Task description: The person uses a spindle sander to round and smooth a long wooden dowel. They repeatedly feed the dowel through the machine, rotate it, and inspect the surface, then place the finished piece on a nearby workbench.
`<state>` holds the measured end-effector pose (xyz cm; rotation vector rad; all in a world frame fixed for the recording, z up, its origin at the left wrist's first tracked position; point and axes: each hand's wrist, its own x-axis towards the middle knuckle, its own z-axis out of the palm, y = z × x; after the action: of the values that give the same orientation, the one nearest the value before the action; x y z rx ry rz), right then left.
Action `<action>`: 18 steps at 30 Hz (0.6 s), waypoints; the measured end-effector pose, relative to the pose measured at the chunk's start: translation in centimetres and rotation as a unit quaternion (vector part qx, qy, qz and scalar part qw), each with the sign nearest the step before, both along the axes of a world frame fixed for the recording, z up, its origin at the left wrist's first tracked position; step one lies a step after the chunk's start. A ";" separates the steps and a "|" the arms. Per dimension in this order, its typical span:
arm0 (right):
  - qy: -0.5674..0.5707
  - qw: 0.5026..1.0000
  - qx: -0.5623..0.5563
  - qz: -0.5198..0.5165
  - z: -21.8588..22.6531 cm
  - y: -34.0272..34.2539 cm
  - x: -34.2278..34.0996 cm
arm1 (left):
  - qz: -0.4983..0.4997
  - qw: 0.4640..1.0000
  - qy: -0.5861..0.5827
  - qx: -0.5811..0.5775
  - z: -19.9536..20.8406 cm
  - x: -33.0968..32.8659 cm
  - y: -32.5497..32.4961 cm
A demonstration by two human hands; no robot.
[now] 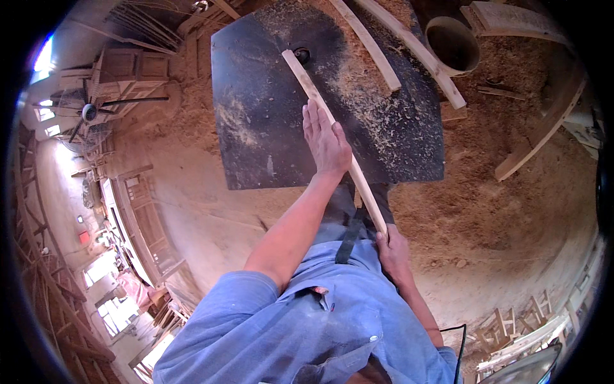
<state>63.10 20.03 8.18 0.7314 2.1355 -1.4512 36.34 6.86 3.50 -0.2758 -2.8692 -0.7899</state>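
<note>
A long, narrow, slightly curved wooden strip (366,189) lies slantwise across a dark flat machine table (262,150). Its far end is beside a small round dark fitting (302,56) in the tabletop. My left hand (326,141) rests flat on the strip near its middle, fingers stretched toward the far end. The near end sticks out past the table's front edge, close to my waist. There my right hand (394,255) is closed around it, thumb on top. Wood shavings (358,96) are scattered over the table, thickest on its right side.
Two more curved wooden strips (371,48) (441,80) lie at the table's right side. A round bucket (453,46) stands beyond them. Curved boards (515,22) (543,137) are farther right, over sawdust-covered ground (460,211). A standing fan (89,113) is at the left.
</note>
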 end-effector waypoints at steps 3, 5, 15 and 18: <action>0.030 0.999 0.031 -0.011 0.0 -0.9 -0.5 | -0.005 1.000 0.005 -0.024 0.0 -0.6 0.0; 0.047 0.998 0.036 -0.021 0.0 -1.2 -0.9 | -0.008 0.999 0.013 -0.028 0.0 -1.0 -0.1; 0.147 0.987 0.051 -0.048 0.1 -1.5 -4.1 | 0.012 0.999 0.014 -0.040 0.1 -4.7 -0.2; 0.172 0.981 0.075 -0.056 0.1 -1.9 -4.9 | 0.015 0.999 0.017 -0.040 0.0 -5.7 -0.4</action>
<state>58.21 18.12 8.28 0.7048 2.5237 -1.5848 30.63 6.44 3.45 -0.2520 -2.8693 -0.6588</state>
